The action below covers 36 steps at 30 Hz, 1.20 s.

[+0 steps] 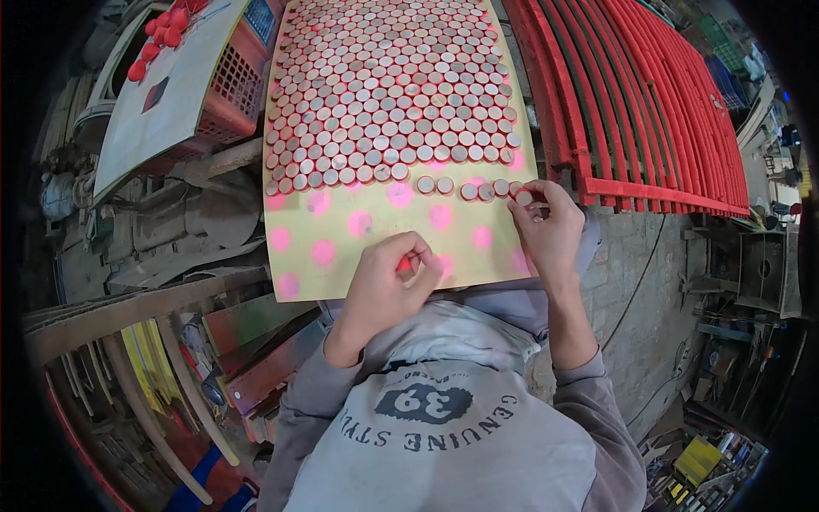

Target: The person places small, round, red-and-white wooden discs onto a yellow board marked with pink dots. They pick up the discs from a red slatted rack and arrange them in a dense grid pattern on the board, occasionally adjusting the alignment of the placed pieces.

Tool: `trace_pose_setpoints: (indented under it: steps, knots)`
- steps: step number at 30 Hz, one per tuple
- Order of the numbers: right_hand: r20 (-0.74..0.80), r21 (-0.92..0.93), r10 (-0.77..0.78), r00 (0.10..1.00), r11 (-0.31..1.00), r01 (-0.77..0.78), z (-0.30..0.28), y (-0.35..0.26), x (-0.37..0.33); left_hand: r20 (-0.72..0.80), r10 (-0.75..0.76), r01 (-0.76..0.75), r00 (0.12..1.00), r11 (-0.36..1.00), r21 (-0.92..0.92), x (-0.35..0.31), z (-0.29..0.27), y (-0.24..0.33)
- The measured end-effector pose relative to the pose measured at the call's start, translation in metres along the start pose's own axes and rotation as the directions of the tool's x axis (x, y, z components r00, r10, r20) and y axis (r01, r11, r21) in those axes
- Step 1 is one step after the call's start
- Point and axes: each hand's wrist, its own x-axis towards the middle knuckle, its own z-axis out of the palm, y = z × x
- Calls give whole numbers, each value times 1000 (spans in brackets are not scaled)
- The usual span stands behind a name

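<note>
Many small round discs (384,102) with pale tops and red sides stand in tight rows on a yellow board (384,264) marked with pink spots. Below the packed rows, a short loose line of the same discs (485,191) runs toward the board's right edge. At the right end of that line, my right hand (550,224) pinches one disc (523,197) between thumb and fingers. My left hand (388,286) is curled over the board's near part, closed around a small red piece (404,264), mostly hidden by the fingers.
On the right stands a red slatted frame (631,102). To the left, a pale sheet (166,102) with red round pieces (162,38) lies over a red plastic crate (235,85). Curved wooden bars (136,384) and boards crowd the lower left. Brick flooring (636,282) shows at right.
</note>
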Motion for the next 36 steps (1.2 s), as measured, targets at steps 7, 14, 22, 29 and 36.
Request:
trace_pose_setpoints:
  steps: [7,14,22,29,36]
  knots:
    - [-10,24,-58,998,998,58,13,-5,10,32,415,-366,909,759,539,47,25,-10]
    - [38,67,-89,995,994,86,11,-7,14,-143,452,-326,880,796,510,66,40,-22]
    - [31,-1,-87,996,996,87,22,-11,17,-297,475,-290,828,817,498,72,35,-20]
    - [-10,-10,-180,984,984,180,14,-13,-1,-300,433,-215,850,806,552,49,19,-31]
    - [187,139,-245,951,965,222,33,-17,-16,-356,408,-141,841,800,583,61,14,-27]
